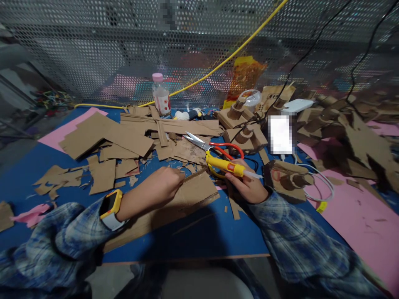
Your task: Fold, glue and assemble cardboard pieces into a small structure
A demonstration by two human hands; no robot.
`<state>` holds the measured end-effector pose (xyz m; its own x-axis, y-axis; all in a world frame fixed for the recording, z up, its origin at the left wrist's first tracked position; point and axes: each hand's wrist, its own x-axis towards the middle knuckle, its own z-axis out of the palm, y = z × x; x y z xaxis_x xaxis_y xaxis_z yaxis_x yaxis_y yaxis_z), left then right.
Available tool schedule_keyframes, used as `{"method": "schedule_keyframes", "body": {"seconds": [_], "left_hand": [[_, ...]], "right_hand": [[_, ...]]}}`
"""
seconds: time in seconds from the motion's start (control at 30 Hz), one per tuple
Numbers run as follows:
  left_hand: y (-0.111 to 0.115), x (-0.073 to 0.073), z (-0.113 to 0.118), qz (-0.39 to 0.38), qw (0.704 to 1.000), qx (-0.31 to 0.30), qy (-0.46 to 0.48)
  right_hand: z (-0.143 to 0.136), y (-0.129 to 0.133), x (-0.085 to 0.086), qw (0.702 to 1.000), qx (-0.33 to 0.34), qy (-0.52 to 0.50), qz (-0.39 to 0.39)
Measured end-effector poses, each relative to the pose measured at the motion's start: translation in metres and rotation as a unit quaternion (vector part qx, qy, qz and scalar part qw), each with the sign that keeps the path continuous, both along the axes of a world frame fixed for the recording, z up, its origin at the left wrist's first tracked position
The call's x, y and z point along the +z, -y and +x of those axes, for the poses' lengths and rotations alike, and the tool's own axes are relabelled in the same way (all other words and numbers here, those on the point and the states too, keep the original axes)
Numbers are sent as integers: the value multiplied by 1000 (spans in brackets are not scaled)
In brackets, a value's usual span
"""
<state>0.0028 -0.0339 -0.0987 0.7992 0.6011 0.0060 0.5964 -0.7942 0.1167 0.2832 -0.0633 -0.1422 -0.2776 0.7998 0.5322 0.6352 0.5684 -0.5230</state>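
Note:
A yellow glue gun [222, 164] with a clear glue stick at its rear is in my right hand [251, 185], whose fingers wrap round it. Its nozzle end lies beside red-handled scissors [199, 142] with spread blades. My left hand [168, 181] is closed at the upper edge of a cardboard piece [196, 192]; whatever its fingers pinch is hidden. A longer cardboard strip [137, 227] runs beneath my left forearm, which wears a yellow-cased watch.
Cardboard scraps [102, 172] cover the left of the blue table [199, 236]. Behind stand a pink-capped bottle [161, 97] and a perforated metal screen [93, 54]. Cardboard assemblies [246, 137], a white cable [332, 189] and pink paper [364, 224] lie right.

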Motion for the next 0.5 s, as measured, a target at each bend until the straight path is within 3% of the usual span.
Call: {"method": "schedule_keyframes", "body": {"seconds": [0.13, 0.3, 0.43, 0.5], "left_hand": [[0, 1, 1, -2, 1000, 2, -8], [1, 4, 3, -1, 1000, 0, -24], [1, 5, 3, -2, 1000, 0, -27], [1, 4, 2, 2, 1000, 2, -26]], "right_hand": [[-2, -3, -1, 1000, -9, 8, 6], [-14, -21, 2, 999, 25, 22, -1], [-29, -41, 2, 996, -30, 49, -67], [-35, -47, 4, 991, -85, 77, -61]]}}
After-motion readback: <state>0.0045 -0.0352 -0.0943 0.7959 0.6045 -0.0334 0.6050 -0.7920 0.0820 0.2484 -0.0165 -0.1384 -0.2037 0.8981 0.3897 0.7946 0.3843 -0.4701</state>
